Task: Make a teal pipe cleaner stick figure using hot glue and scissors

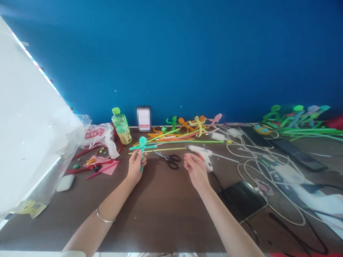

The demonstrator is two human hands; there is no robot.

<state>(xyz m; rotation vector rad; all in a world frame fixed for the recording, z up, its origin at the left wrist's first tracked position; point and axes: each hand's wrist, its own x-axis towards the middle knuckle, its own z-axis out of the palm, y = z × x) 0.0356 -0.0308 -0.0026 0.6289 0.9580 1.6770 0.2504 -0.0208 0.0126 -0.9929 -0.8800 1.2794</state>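
At 10 o'clock on the bench (160, 217), a green-capped plastic bottle (121, 125) stands behind scraps of pink paper (103, 167). Next, the left hand (136, 167) has its grip closed on a teal pipe-cleaner figure (143, 150), held upright at 12 o'clock. Black-handled scissors (168, 160) lie between the hands, just beside the figure. The right hand (197, 171) has an open, empty grip, near a white glue gun (203, 155) at 1 o'clock. Farther right, at 2 o'clock, white cables (238, 170) tangle across the bench, with more pipe-cleaner figures (297, 117) beyond them.
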